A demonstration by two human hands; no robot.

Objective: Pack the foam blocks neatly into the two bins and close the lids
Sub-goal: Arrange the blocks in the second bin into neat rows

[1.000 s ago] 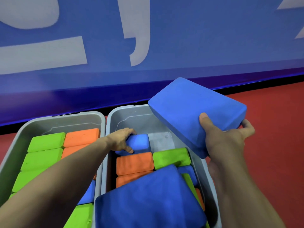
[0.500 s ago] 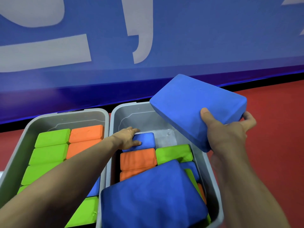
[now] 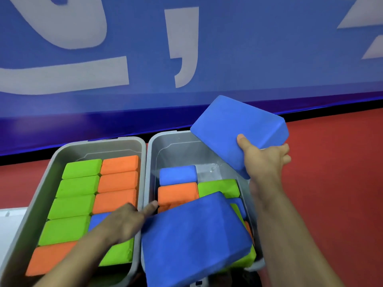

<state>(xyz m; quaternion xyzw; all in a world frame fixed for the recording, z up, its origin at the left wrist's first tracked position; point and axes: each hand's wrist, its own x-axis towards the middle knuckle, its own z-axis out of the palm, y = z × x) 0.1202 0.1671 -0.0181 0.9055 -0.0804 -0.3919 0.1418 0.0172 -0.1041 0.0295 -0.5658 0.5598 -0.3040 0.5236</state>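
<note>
Two grey bins (image 3: pixel 145 150) are seen side by side. Fingers of the left hand (image 3: pixel 124 222) are loosely extended over them, grasping nothing. A blue foam block (image 3: pixel 234 129) is gripped by the right hand (image 3: pixel 263 162), tilted, long axis from 10 to 4 o'clock, over the right bin's far corner.

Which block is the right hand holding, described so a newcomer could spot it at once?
Start at the right grey bin, the one that still shows bare floor at its far end. Above its far right corner, the right hand holds a large blue block tilted in the air. Unlike the other large blue block, which lies across the bin's near end, this one touches nothing but the hand.
</note>
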